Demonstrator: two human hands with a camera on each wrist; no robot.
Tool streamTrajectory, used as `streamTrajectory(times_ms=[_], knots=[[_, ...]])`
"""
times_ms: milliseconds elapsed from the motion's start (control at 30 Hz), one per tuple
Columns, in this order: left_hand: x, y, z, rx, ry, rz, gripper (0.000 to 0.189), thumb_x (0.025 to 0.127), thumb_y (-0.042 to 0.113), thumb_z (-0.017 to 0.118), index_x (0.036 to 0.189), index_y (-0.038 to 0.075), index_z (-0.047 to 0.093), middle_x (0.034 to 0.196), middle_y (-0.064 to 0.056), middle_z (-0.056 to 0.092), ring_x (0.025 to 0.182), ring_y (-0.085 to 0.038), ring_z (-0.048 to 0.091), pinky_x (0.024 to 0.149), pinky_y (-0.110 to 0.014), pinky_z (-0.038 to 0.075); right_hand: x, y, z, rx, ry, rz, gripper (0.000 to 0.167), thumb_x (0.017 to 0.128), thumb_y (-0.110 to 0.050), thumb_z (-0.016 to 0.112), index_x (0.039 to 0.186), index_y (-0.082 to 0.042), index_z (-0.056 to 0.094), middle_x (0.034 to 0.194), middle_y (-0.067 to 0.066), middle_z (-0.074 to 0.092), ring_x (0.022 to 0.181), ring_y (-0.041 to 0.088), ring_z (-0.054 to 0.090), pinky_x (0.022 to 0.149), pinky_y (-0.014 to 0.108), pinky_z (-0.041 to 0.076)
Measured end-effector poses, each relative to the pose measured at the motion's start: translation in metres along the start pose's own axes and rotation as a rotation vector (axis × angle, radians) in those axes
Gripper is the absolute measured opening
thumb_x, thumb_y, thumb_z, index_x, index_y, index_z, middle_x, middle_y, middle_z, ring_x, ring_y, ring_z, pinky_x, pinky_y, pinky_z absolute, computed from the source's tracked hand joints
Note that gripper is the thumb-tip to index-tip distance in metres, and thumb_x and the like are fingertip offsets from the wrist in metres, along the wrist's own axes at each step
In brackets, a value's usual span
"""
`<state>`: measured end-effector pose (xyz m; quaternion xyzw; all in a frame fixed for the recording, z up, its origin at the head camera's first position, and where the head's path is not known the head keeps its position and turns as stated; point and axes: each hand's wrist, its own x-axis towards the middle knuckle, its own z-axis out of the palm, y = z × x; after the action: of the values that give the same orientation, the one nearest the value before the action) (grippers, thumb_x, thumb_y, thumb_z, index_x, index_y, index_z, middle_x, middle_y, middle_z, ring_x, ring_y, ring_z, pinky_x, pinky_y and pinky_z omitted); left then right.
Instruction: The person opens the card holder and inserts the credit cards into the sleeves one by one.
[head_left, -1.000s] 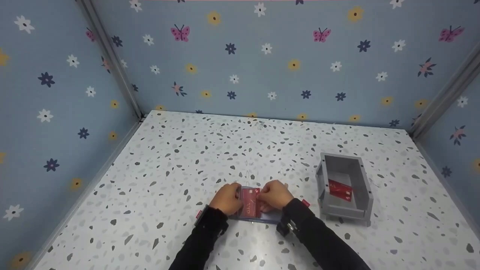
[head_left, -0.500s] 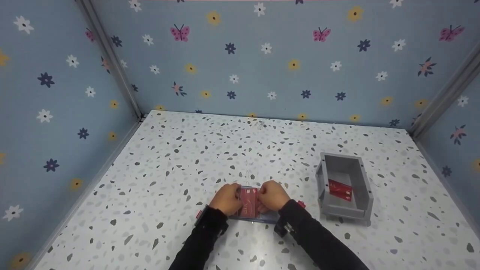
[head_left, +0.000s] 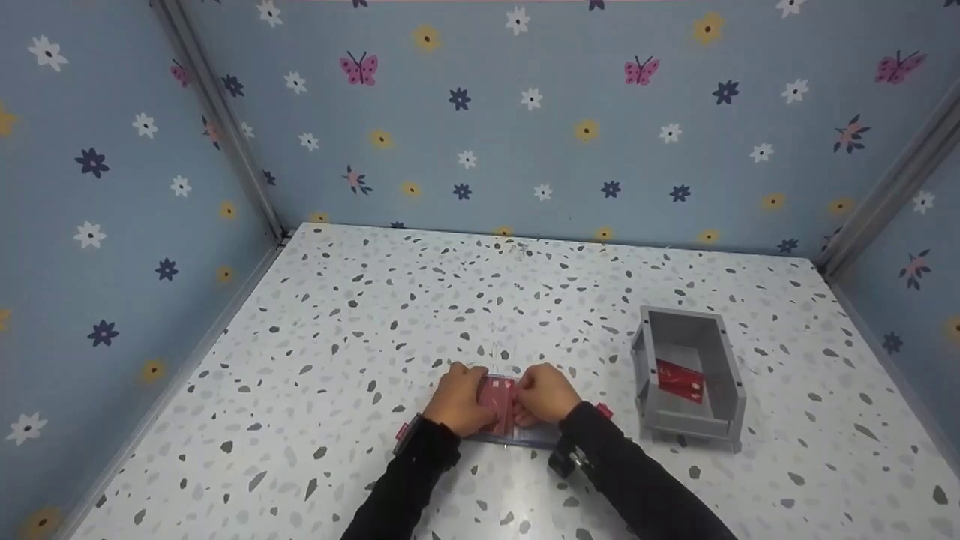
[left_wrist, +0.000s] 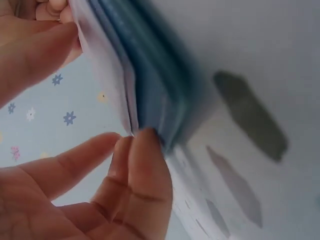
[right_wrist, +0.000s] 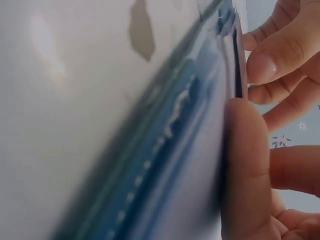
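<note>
A red card lies upright over the left part of a blue card holder with clear sleeves. My left hand grips the holder's left side, its thumb lying across the card's lower left part. My right hand pinches at the card's right edge with curled fingers. In the left wrist view, fingertips touch a corner of the layered blue sleeves. Seen from the right wrist, the holder is edge-on and blurred, with fingers against its face. How far the card sits inside a sleeve is hidden.
A grey open bin stands to the right of my right hand, with another red card lying inside. The speckled white table meets flowered blue walls at the back and sides.
The red card has shifted slightly left within the holder, and my right hand with it. My left hand has spread, its thumb moving from the left edge onto the card.
</note>
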<state>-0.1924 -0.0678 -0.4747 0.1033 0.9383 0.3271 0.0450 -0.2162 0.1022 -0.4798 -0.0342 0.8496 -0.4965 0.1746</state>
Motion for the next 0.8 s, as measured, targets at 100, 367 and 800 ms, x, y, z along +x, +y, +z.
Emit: streamTrajectory(times_ms=[100,367,800], knots=[[-0.004,0.004,0.003,0.031,0.015,0.026,0.055,0.073,0.014,0.07,0.126,0.001,0.061,0.118,-0.021,0.052,0.106,-0.036,0.051,0.091,-0.05,0.05,0.0,0.001,-0.001,-0.015,-0.01,-0.022,0.008,0.088,0.006,0.055,0.084,0.006,0.062,0.067,0.014,0.069,0.048,0.011,0.063,0.051,0.028,0.059],[-0.01,0.01,0.006,0.106,-0.034,0.088,0.048,0.079,0.024,0.067,0.124,0.009,0.064,0.139,-0.023,0.051,0.127,-0.046,0.047,0.092,-0.066,0.048,-0.004,0.0,-0.01,-0.082,-0.113,-0.127,0.014,0.088,-0.004,0.06,0.097,0.005,0.064,0.081,0.016,0.073,0.058,0.013,0.067,0.055,0.029,0.06],[-0.008,0.012,0.004,0.185,-0.087,0.077,0.064,0.071,0.026,0.079,0.129,0.007,0.062,0.137,-0.02,0.053,0.128,-0.042,0.048,0.098,-0.059,0.048,-0.029,-0.017,-0.059,-0.418,-0.128,-0.325,0.058,0.094,-0.035,0.062,0.144,-0.009,0.047,0.15,0.023,0.041,0.137,0.042,0.041,0.11,0.059,0.038]])
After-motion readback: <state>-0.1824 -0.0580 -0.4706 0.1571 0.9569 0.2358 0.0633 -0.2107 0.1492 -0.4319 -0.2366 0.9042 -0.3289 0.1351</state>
